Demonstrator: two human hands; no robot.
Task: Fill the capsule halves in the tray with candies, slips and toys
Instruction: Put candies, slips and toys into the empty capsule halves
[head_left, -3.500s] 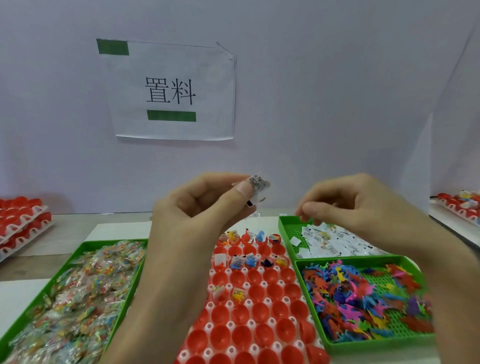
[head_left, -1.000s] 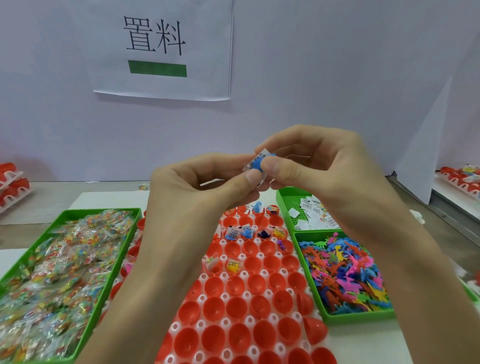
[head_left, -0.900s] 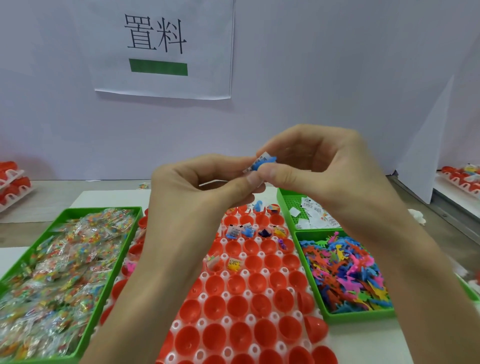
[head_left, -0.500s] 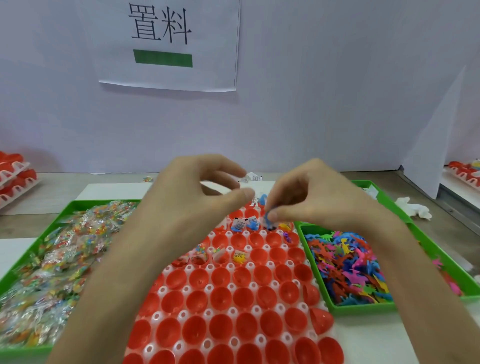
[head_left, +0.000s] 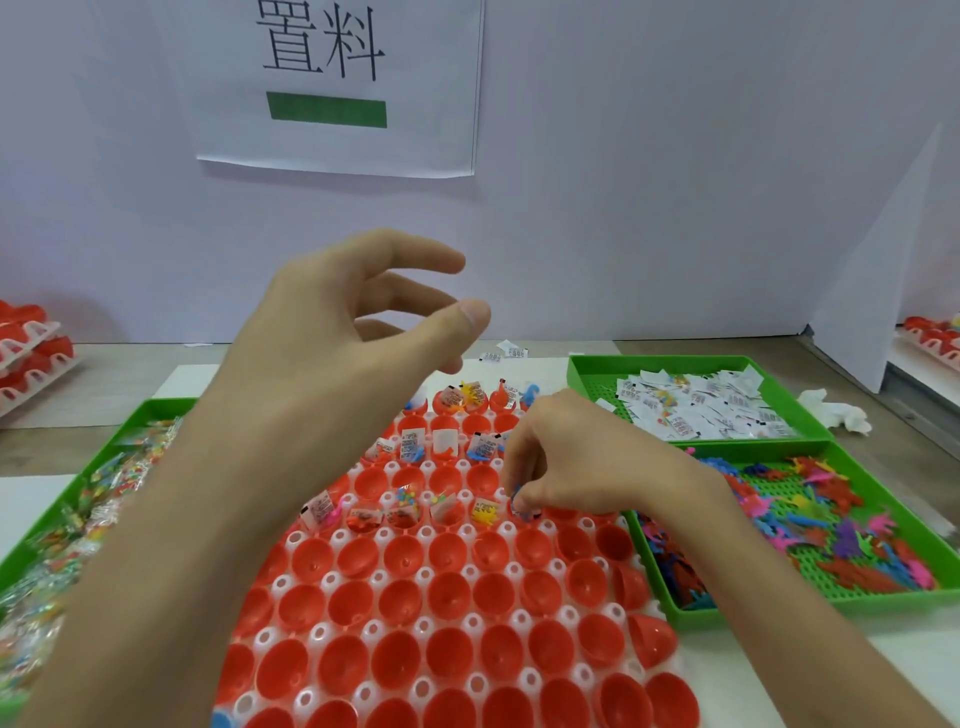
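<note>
Down drops the right hand (head_left: 576, 467) to the tray (head_left: 472, 619), pinching a small blue toy (head_left: 516, 500) just above the red capsule halves (head_left: 448, 552). Left hand (head_left: 358, 332) hovers spread, empty. Toy looks feather-light and bendy, so a fingertip pinch on its body suits.

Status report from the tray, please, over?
Left hand raised, open. Right hand pinches blue toy down at capsule tray. Nothing in the way.

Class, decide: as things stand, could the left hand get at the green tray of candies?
Probably yes. The left hand hovers open and empty above the capsule tray, and the candy tray lies uncovered right beside its forearm, with nothing between.
</note>
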